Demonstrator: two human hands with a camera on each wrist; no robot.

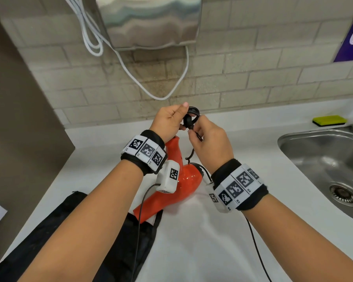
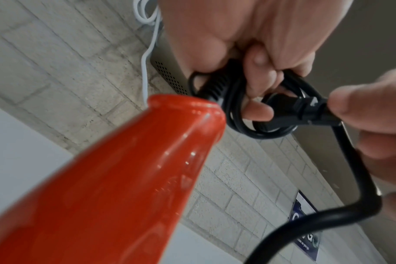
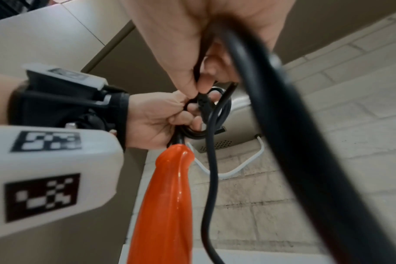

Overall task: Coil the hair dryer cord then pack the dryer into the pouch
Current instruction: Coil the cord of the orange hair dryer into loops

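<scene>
An orange hair dryer (image 1: 172, 181) lies on the white counter (image 1: 243, 159), its handle (image 2: 124, 169) (image 3: 167, 196) pointing up toward my hands. My left hand (image 1: 169, 121) grips a small coil of the black cord (image 1: 190, 117) (image 2: 249, 110) just above the handle end. My right hand (image 1: 208, 137) pinches the cord near the plug (image 2: 310, 110) (image 3: 202, 103) at the coil. A loose run of cord (image 3: 210, 178) hangs down beside the handle. A black pouch (image 1: 130, 237) lies flat on the counter under the dryer's nozzle end.
A steel sink (image 1: 330, 163) sits at the right, with a yellow sponge (image 1: 329, 120) behind it. On the tiled wall hangs a metal hand dryer (image 1: 149, 21) with a white cable (image 1: 130, 72) looping below. A brown partition (image 1: 18, 119) stands at the left.
</scene>
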